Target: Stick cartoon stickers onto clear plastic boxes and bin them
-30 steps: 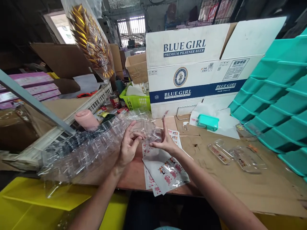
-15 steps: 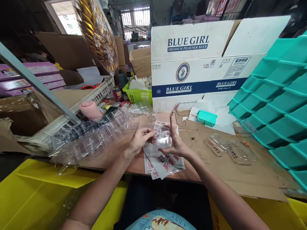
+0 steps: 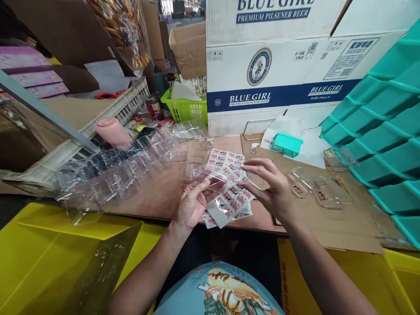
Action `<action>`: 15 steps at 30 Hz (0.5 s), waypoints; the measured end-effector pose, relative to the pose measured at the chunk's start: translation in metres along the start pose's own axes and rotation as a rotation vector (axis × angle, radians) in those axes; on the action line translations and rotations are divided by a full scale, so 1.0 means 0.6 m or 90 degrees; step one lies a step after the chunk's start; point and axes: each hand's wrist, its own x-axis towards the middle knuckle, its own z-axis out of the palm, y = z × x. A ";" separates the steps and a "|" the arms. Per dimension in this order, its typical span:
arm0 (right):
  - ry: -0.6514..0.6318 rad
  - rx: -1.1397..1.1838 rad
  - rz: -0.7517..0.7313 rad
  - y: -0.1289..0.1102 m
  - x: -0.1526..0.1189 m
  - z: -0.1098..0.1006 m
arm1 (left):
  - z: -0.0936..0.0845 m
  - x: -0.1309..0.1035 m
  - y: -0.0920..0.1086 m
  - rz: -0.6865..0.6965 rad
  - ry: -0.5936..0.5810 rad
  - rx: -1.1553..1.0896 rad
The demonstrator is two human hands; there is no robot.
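Note:
My left hand [image 3: 193,202] grips a clear plastic box [image 3: 211,180], thumb on top and fingers underneath. The box is tilted above sticker sheets [image 3: 226,164], white with pink and dark cartoon prints, which lie overlapping on the table. To the right of the box, my right hand [image 3: 271,186] hovers with fingers apart and nothing visible between them. Whether a sticker is on the held box cannot be made out through the glare. Two clear boxes with printed stickers, one a nearer box [image 3: 298,183] and one a farther-right box [image 3: 326,193], rest on the cardboard.
A row of clear plastic boxes [image 3: 114,175] stretches along the left, beside a pink cup [image 3: 112,131]. Behind stand a green basket [image 3: 187,109] and a white beer carton [image 3: 278,65]. A small turquoise tray [image 3: 287,144] lies on paper; stacked turquoise bins [image 3: 387,118] line the right.
My right hand has moved right, away from the box; the printed piece on its raised fingertip no longer shows there. My left hand still holds the box, now tilted differently. The view has tipped downward.

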 end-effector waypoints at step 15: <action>0.183 0.421 0.366 -0.078 -0.072 0.027 | 0.041 -0.020 -0.055 0.024 0.022 -0.014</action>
